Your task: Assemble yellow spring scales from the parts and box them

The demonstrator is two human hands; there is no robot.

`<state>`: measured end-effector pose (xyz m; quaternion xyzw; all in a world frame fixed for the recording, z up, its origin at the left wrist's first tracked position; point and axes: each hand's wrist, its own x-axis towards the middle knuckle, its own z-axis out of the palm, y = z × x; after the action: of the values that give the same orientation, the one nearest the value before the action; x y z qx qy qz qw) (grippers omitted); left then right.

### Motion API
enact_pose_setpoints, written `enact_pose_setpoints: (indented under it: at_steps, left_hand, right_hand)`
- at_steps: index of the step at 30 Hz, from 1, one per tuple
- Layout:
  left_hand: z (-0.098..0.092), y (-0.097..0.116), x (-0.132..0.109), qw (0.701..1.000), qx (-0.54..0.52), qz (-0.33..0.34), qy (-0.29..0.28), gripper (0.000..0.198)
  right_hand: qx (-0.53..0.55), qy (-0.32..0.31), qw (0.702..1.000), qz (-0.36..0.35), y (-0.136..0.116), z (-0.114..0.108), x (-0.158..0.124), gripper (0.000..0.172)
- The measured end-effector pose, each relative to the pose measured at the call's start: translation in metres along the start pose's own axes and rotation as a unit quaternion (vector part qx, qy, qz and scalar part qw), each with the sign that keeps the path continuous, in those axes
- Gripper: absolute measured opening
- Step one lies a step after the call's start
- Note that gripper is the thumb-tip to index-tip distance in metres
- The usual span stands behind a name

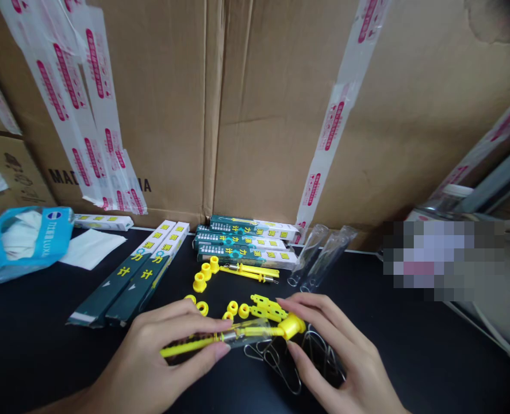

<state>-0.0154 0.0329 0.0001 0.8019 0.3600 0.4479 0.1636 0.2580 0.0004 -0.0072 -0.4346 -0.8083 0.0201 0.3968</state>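
My left hand is closed around the clear tube of a spring scale, thumb and fingers pinching it near a metal spring. A yellow rod runs inside and sticks out toward the palm. At the tube's right end, my right hand grips a yellow cap between thumb and fingertips; the cap sits on the yellow rod's end. Flat yellow plates lie just behind the cap. Below the hands are bent wire hooks, partly hidden by my right hand.
Several yellow caps and rings lie behind the tube, near two yellow rods with springs. Printed boxes are stacked at the back, others lie left. Two clear tubes rest right. A blue tissue pack stands far left.
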Motion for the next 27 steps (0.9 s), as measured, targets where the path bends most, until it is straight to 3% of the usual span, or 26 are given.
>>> enact_pose_setpoints:
  at_steps: [5, 10, 18, 27]
  left_hand:
    - [0.0003, -0.0021, -0.0006, 1.0, -0.01, -0.004, -0.004, 0.024]
    - [-0.0028, -0.0003, -0.004, 0.998, -0.026, -0.009, -0.05, 0.029]
    - [-0.0021, 0.0012, -0.0006, 0.998, -0.03, -0.017, -0.048, 0.032]
    - [-0.0022, 0.002, 0.0001, 0.999, -0.022, -0.033, -0.037, 0.026]
  right_hand:
    - [0.025, 0.005, 1.0, -0.01, -0.0019, -0.0027, 0.0026, 0.038]
    - [0.06, 0.011, 0.998, 0.003, 0.0006, -0.0001, 0.0006, 0.036]
    - [0.088, 0.003, 0.996, -0.01, 0.0049, -0.0029, -0.0006, 0.033]
    - [0.153, -0.002, 0.988, 0.025, 0.0059, -0.0016, 0.0, 0.033]
